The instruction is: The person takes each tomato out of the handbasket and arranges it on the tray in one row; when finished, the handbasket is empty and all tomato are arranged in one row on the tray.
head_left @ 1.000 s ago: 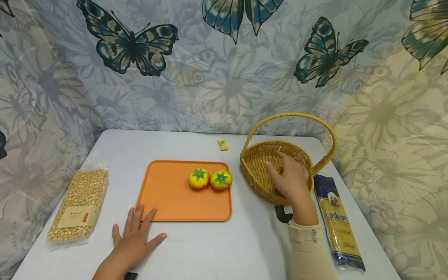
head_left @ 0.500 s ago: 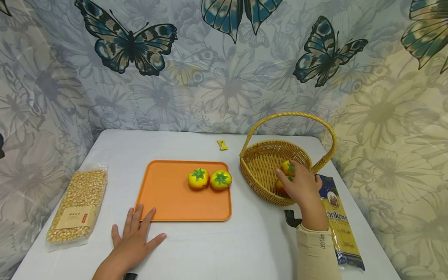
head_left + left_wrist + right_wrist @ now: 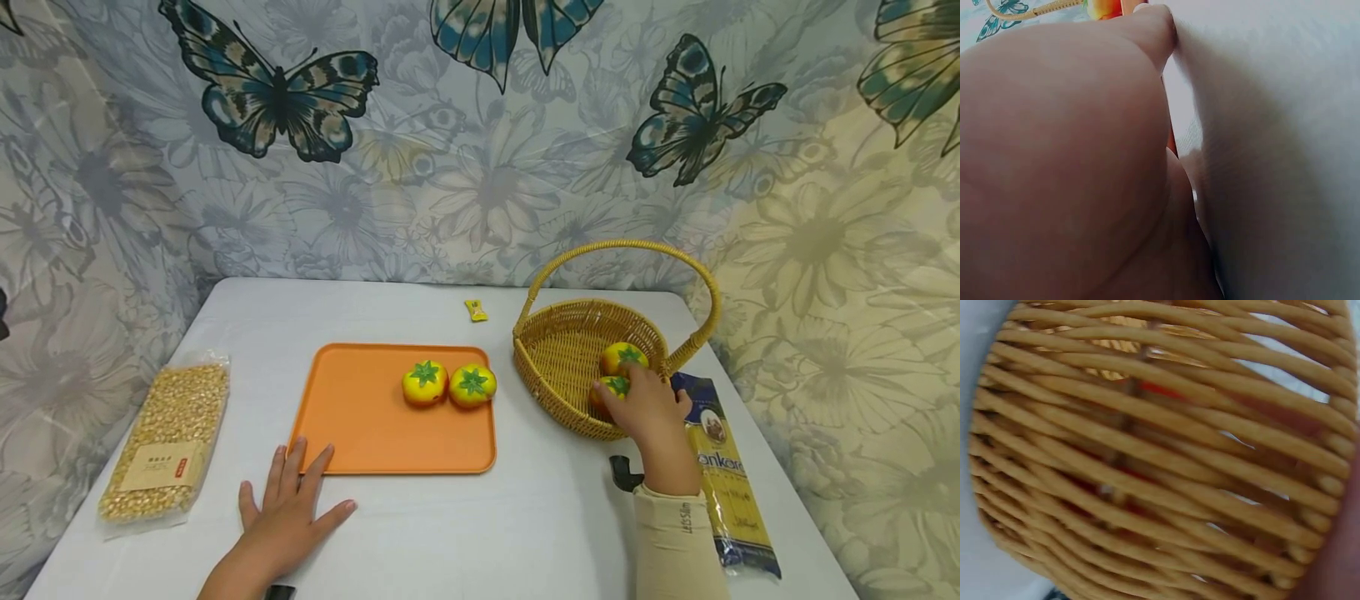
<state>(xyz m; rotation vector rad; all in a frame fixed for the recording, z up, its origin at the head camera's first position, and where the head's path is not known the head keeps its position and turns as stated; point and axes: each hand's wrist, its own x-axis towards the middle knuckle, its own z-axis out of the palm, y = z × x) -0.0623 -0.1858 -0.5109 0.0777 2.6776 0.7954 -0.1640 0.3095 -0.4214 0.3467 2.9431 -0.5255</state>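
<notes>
My right hand (image 3: 648, 408) reaches over the near right rim of the yellow wicker basket (image 3: 551, 371), thumb and fingers around the nearer yellow-red tomato (image 3: 617, 385) with a green star-shaped top. Just behind it in the basket sits another tomato (image 3: 617, 355). In the right wrist view the woven basket wall (image 3: 1147, 431) fills the frame, with red showing through its gaps. My left hand (image 3: 281, 521) lies flat with spread fingers, fingertips at the near left corner of the orange tray (image 3: 375, 433). Two similar tomatoes (image 3: 425, 383) sit side by side on the tray's right part.
A clear bag of yellow corn kernels (image 3: 168, 442) lies on the white table (image 3: 465, 533) at the left. Right of the basket is a blue-and-yellow packet (image 3: 727, 483), partly behind the right arm. A small yellow wrapped candy (image 3: 476, 310) lies beyond the tray. The basket's tall handle (image 3: 622, 244) arches overhead.
My right hand has drawn back toward the basket's near right side, and two tomatoes in the basket have come into sight. The left hand has stayed still.
</notes>
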